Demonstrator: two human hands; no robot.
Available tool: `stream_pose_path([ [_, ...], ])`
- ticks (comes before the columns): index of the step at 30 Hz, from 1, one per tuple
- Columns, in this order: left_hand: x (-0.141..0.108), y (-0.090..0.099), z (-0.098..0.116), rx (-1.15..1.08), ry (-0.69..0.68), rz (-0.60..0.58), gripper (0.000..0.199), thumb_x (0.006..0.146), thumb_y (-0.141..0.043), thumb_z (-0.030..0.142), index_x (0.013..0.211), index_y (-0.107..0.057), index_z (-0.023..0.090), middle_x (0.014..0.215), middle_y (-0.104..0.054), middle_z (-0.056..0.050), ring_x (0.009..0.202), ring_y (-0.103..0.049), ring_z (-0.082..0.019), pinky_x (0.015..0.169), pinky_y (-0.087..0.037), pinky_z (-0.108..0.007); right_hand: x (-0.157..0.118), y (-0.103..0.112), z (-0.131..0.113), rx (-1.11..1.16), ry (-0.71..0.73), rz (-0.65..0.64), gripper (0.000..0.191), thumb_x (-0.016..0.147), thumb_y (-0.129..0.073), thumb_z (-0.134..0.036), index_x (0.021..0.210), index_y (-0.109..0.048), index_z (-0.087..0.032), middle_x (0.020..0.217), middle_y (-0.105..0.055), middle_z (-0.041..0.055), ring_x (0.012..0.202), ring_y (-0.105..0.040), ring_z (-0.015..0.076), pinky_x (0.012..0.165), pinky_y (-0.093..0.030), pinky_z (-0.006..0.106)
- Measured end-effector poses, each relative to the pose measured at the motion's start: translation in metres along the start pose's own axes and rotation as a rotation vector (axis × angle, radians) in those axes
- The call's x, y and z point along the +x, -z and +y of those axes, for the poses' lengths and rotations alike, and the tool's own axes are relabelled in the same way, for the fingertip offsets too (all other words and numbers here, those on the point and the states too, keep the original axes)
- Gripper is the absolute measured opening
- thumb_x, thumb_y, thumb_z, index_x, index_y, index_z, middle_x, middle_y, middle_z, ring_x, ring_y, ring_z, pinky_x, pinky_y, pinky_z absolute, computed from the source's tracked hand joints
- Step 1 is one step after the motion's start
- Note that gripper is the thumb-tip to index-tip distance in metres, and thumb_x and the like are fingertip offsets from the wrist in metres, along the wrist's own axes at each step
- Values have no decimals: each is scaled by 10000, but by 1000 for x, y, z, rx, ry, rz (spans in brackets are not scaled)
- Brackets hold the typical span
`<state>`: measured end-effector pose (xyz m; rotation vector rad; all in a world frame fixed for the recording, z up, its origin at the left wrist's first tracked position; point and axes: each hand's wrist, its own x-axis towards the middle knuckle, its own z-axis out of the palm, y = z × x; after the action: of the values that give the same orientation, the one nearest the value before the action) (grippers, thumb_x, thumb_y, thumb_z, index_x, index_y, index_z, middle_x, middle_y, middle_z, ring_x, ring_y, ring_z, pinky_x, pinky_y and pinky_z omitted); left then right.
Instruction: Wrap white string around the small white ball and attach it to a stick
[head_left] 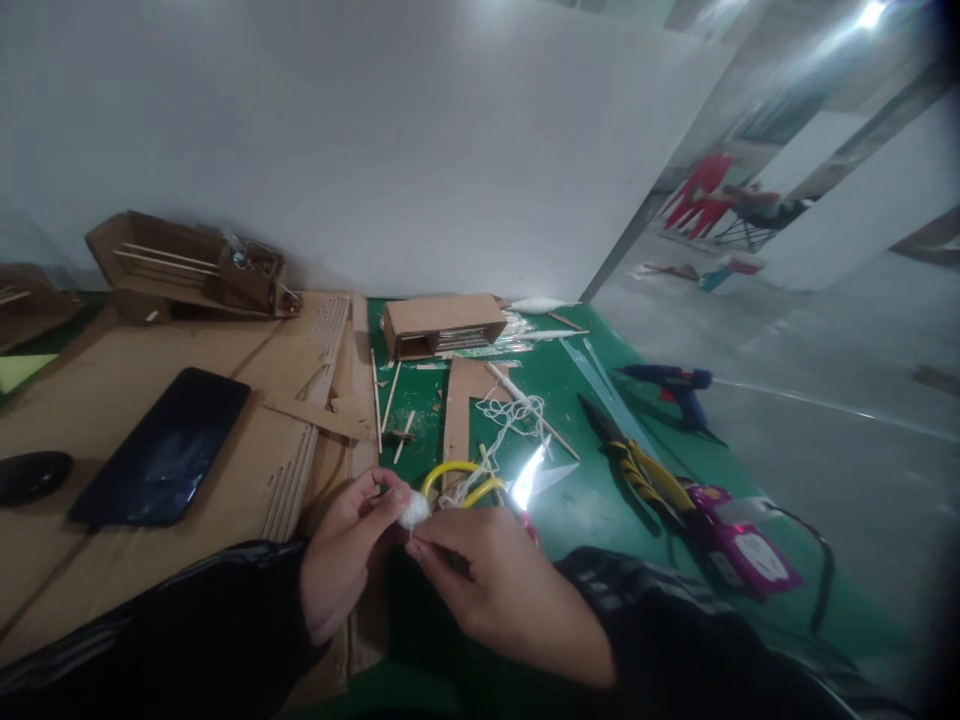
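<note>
Here we are, a small round white thread ball [415,512] over the green worktop's [592,500] near middle, clamped in our left hand [341,550]; our right hand [502,585], just beside, seems to pinch its fine white strand [411,534]. Some looks wound; farther right, a loose white thread tangle [534,404] lies unwound.
</note>
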<state>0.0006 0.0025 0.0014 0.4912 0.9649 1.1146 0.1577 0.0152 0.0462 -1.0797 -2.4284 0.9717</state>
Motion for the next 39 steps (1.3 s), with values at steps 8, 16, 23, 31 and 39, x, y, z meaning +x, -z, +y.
stream_pose_path([
  [8, 0, -1, 5, -83, 21, -30, 198, 734, -700, 283, 733, -530, 182, 666, -612, 34, 620, -529, -89, 612, -412, -193, 6, -11, 14, 97, -110, 30, 323, 899, -460, -325, 644, -550, -149, 578, -478, -33, 534, -414, 81, 501, -252, 206],
  [16, 3, 6, 3, 51, -7, 31, 270, 727, -697, 357, 900, -708, 150, 796, -729, -57, 803, -624, -172, 770, -460, -270, 9, -10, 23, 217, -140, 44, 288, 885, -496, -376, 794, -635, -142, 639, -555, -12, 567, -450, 98, 525, -311, 205],
  [23, 2, 12, 7, 194, -94, -165, 327, 740, -701, 207, 1065, -663, 209, 1008, -721, -58, 943, -627, -174, 835, -465, -249, 10, -2, 30, 342, -134, 42, 304, 874, -514, -404, 745, -584, -138, 661, -537, -11, 597, -452, 98, 545, -336, 204],
  [31, 3, 13, 0, 181, -140, -123, 282, 792, -645, 262, 1066, -624, 200, 959, -702, -47, 933, -604, -164, 842, -446, -238, 13, -7, 34, 376, 16, -9, 316, 906, -470, -331, 666, -546, -139, 622, -469, -24, 591, -430, 90, 572, -337, 205],
  [39, -1, 16, 0, 162, -122, -215, 284, 811, -618, 288, 1088, -619, 225, 1033, -685, -44, 1010, -580, -191, 883, -410, -255, 18, -14, 43, 430, -28, -80, 356, 869, -515, -393, 633, -534, -127, 601, -394, -40, 560, -360, 81, 519, -308, 191],
])
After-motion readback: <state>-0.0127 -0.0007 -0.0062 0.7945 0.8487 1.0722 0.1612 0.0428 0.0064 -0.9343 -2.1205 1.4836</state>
